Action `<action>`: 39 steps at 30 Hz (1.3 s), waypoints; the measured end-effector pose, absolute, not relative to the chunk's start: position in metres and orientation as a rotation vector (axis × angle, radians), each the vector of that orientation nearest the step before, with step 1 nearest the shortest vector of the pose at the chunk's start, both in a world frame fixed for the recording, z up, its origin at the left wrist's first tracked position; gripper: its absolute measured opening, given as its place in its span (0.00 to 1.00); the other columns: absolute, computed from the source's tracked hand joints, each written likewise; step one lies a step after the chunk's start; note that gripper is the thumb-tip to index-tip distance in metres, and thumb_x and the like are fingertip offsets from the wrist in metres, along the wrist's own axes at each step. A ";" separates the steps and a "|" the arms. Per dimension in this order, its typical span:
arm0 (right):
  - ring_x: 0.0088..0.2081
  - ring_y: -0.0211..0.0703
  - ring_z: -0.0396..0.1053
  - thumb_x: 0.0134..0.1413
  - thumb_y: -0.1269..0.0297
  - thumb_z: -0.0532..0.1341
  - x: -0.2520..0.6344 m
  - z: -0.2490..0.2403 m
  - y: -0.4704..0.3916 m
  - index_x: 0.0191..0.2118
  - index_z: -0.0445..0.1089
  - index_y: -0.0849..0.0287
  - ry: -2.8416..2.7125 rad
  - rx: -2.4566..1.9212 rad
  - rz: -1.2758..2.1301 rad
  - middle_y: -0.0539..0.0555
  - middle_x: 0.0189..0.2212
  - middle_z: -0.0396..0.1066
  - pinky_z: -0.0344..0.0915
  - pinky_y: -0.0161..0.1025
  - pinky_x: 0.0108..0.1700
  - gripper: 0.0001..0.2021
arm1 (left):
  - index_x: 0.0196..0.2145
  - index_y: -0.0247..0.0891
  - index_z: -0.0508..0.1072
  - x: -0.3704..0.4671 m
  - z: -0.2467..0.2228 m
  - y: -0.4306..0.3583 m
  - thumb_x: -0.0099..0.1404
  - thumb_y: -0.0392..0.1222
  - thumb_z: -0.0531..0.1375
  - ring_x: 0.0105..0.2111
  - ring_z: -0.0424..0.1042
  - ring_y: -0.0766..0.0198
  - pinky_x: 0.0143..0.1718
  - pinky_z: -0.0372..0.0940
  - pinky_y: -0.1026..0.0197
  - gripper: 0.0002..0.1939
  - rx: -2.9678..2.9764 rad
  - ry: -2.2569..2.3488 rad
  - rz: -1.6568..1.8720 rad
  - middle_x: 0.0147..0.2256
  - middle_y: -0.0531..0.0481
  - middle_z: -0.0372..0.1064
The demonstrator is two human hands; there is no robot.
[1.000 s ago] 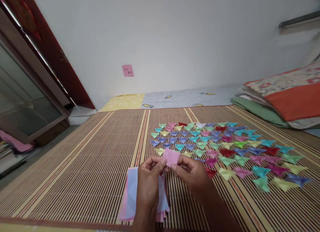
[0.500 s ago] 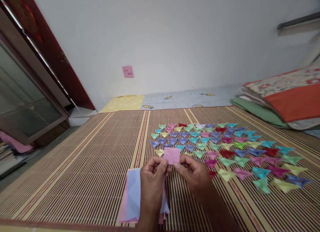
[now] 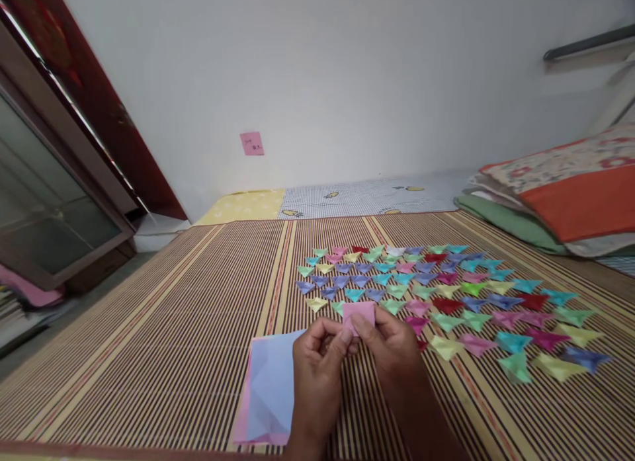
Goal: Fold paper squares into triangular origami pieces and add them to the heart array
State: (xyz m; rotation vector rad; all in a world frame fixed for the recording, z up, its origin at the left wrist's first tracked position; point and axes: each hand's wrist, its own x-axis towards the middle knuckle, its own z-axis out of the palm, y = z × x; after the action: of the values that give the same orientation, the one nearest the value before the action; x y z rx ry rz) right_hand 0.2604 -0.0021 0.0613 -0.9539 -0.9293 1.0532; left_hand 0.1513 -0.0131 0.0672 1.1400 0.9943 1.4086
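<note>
A small folded pink paper square is held up between both hands over the striped mat. My left hand pinches its lower left corner between thumb and fingers. My right hand grips the right side, its thumb lying across the front of the paper. Left of my left hand lies a stack of paper sheets, light blue on top with pink edges below; my left wrist and hand cover its right part. Beyond and right of my hands, many folded paper pieces in several colours lie in rows.
The striped bamboo mat covers the bed up to a patterned cloth by the white wall. Folded bedding with an orange cushion sits at the right. A pink note is on the wall. At the left stands a glass-panelled cabinet.
Both hands and the pink paper have shifted slightly right. The right thumb has moved onto the front of the paper, and more of the blue sheet's top edge shows.
</note>
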 end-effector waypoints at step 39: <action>0.40 0.45 0.73 0.64 0.72 0.59 0.267 0.064 -0.003 0.38 0.78 0.53 -1.521 -0.959 0.363 0.54 0.36 0.72 0.70 0.40 0.41 0.10 | 0.42 0.38 0.79 0.133 0.070 -0.004 0.61 0.45 0.68 0.22 0.71 0.66 0.26 0.65 0.66 0.12 1.060 0.980 1.450 0.23 0.53 0.74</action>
State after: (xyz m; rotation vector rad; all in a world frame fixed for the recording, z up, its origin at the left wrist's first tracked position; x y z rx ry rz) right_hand 0.2666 -0.0026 0.0636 -0.9590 -1.5206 0.3632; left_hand 0.1326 -0.0039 0.0703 1.0602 0.9795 1.4496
